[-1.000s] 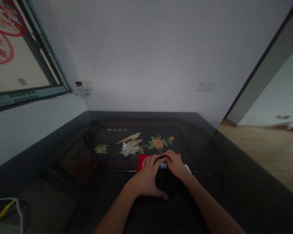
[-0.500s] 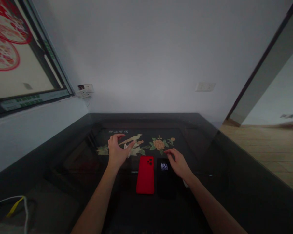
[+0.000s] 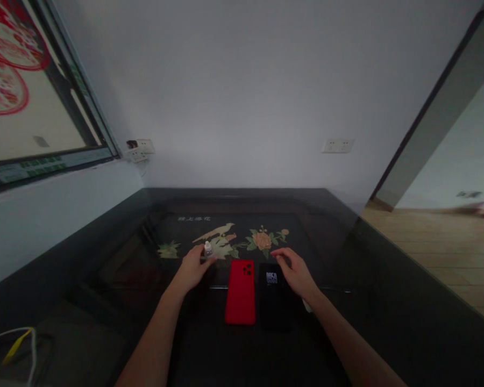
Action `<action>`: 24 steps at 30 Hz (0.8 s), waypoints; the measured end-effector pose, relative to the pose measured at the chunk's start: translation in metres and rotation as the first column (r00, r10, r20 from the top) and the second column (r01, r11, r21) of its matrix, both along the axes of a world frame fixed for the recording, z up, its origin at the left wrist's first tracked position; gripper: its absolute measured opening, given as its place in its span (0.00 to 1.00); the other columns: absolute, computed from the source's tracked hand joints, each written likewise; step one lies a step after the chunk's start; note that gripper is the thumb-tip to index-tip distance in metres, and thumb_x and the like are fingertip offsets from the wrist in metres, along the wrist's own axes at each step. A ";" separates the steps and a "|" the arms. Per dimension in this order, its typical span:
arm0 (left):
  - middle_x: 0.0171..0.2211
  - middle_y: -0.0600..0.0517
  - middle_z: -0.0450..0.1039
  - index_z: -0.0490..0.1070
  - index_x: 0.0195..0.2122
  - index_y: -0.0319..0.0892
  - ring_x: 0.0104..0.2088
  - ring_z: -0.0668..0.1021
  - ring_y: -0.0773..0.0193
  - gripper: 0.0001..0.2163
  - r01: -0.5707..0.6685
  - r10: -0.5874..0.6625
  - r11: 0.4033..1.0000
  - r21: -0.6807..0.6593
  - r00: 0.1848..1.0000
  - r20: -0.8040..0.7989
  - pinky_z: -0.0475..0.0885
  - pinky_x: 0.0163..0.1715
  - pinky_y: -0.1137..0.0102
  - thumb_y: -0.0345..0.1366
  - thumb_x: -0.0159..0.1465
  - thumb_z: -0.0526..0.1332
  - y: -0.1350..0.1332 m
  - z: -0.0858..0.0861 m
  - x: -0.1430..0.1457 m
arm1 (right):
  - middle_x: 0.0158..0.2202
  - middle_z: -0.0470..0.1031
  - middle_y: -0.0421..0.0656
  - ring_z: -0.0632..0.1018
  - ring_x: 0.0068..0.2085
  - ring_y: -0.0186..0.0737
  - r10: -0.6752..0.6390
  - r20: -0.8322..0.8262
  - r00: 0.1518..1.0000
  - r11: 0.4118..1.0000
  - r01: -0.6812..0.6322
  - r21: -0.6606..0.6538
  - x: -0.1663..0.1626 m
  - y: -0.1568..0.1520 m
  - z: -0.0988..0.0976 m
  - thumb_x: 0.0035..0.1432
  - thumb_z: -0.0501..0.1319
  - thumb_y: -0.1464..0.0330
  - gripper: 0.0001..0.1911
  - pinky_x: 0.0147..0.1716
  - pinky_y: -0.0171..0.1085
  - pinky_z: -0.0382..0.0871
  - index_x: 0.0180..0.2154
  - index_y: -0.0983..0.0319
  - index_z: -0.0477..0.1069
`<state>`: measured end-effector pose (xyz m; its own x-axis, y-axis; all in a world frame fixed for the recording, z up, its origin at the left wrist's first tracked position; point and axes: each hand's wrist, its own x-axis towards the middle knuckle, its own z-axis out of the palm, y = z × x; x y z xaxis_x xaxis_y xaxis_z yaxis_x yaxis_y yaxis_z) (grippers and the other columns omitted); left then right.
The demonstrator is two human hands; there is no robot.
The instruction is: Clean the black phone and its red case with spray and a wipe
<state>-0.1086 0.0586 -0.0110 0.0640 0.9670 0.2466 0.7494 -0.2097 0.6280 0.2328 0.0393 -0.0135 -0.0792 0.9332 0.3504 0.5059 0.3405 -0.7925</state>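
Observation:
My left hand [image 3: 192, 270] is low over the table, its thumb and fingers curved around a small bottle with a white cap [image 3: 208, 248]. The bottle stands upright, its lower part partly hidden by the thumb. My right hand [image 3: 296, 273] rests loosely beside the upper right edge of a black phone [image 3: 275, 303], whose lit screen shows the time. Its thumb and forefinger are bent with a small gap, and I see nothing held there. A red phone [image 3: 241, 295] lies back up between the hands, left of the black one, touched by neither hand.
The dark glossy table [image 3: 234, 355] bears a printed bird and a flower [image 3: 262, 240]. A small white object [image 3: 307, 306] lies partly hidden under my right wrist. White and yellow cables [image 3: 18, 344] are at the lower left. Behind the table rises a wall with sockets [image 3: 337, 145].
My left hand has come down from above, and its fingers have narrowed around the small bottle. My right hand and both phones have stayed in place.

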 end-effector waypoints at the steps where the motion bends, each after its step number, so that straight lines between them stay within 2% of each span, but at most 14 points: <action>1: 0.44 0.45 0.76 0.68 0.44 0.42 0.46 0.79 0.52 0.15 0.003 -0.004 1.000 0.025 1.000 0.014 0.71 0.49 0.61 0.48 0.66 0.59 -0.002 0.004 0.004 | 0.43 0.80 0.45 0.79 0.46 0.46 0.006 -0.009 1.000 1.000 -0.006 -0.003 -0.001 -0.002 0.002 0.66 0.56 0.62 0.12 0.49 0.44 0.70 0.42 0.58 0.77; 5: 0.41 0.48 0.76 0.62 0.48 0.45 0.41 0.79 0.56 0.13 0.082 -0.085 0.996 0.041 0.993 0.076 0.72 0.43 0.65 0.48 0.71 0.54 -0.018 0.023 0.030 | 0.43 0.80 0.45 0.78 0.45 0.47 0.038 -0.067 0.997 0.999 -0.039 -0.018 -0.009 -0.010 0.012 0.67 0.58 0.57 0.13 0.47 0.44 0.70 0.42 0.57 0.77; 8: 0.38 0.49 0.76 0.64 0.46 0.45 0.38 0.78 0.57 0.13 0.206 -0.205 0.978 0.041 0.979 -0.023 0.71 0.40 0.66 0.50 0.71 0.55 -0.032 0.036 0.053 | 0.42 0.79 0.44 0.77 0.43 0.45 0.111 -0.139 0.984 0.992 -0.118 -0.042 -0.015 -0.017 0.016 0.66 0.60 0.55 0.14 0.45 0.43 0.70 0.45 0.57 0.76; 10: 0.42 0.48 0.76 0.66 0.46 0.45 0.41 0.78 0.55 0.14 0.289 -0.282 0.956 0.052 0.954 -0.105 0.70 0.41 0.65 0.50 0.71 0.55 -0.040 0.042 0.065 | 0.41 0.78 0.44 0.77 0.41 0.44 0.206 -0.215 0.955 0.972 -0.225 -0.069 -0.018 -0.022 0.016 0.66 0.61 0.55 0.16 0.44 0.42 0.72 0.49 0.57 0.74; 12: 0.43 0.47 0.76 0.67 0.47 0.46 0.42 0.78 0.55 0.14 0.352 -0.340 0.935 0.040 0.923 -0.179 0.70 0.41 0.65 0.50 0.71 0.56 -0.045 0.044 0.075 | 0.42 0.77 0.43 0.78 0.41 0.43 0.287 -0.291 0.913 0.942 -0.325 -0.089 -0.021 -0.025 0.016 0.66 0.61 0.55 0.19 0.43 0.41 0.73 0.53 0.57 0.71; 14: 0.43 0.48 0.76 0.68 0.48 0.46 0.42 0.78 0.55 0.13 0.398 -0.379 0.917 0.033 0.893 -0.242 0.70 0.42 0.65 0.49 0.70 0.58 -0.048 0.044 0.081 | 0.41 0.77 0.43 0.79 0.40 0.42 0.318 -0.329 0.889 0.924 -0.368 -0.101 -0.023 -0.028 0.016 0.66 0.61 0.55 0.19 0.42 0.40 0.73 0.54 0.57 0.70; 20: 0.43 0.49 0.77 0.67 0.47 0.46 0.44 0.78 0.54 0.14 0.466 -0.426 0.883 0.049 0.842 -0.332 0.70 0.43 0.65 0.50 0.70 0.57 -0.051 0.039 0.090 | 0.34 0.78 0.40 0.79 0.34 0.40 0.320 -0.284 0.904 0.916 -0.372 -0.152 -0.025 -0.027 0.015 0.65 0.63 0.56 0.13 0.37 0.37 0.73 0.42 0.58 0.75; 24: 0.40 0.48 0.78 0.68 0.46 0.44 0.41 0.79 0.54 0.16 0.469 -0.417 0.882 0.048 0.825 -0.382 0.68 0.43 0.64 0.51 0.71 0.55 -0.051 0.037 0.090 | 0.31 0.77 0.40 0.78 0.31 0.38 0.352 -0.309 0.884 0.891 -0.417 -0.178 -0.026 -0.025 0.014 0.66 0.62 0.56 0.14 0.32 0.36 0.73 0.42 0.59 0.75</action>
<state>-0.0182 0.0074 0.0262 0.5841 0.7723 0.2498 0.7185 -0.6351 0.2836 0.2072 0.0139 0.0009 -0.3848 0.9041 0.1855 0.1364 0.2545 -0.9574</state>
